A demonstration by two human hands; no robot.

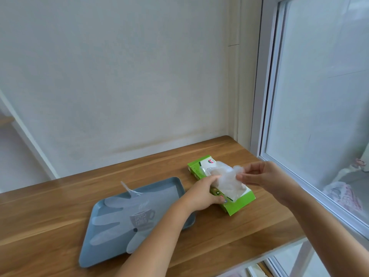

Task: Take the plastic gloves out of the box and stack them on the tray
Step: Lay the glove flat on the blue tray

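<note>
The left hand (pixel 201 193) gripped the box (pixel 240 204) at the tray's (pixel 169 186) 2 o'clock; the right hand (pixel 263 176) pinched a glove (pixel 223 181) above it.

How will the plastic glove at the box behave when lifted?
Probably floppy: the plastic glove bunches where the right hand pinches it, while the left hand holds the box. Likely light and thin: the flat glove lets the tray's print show through. It may drift, not land flat.
</note>
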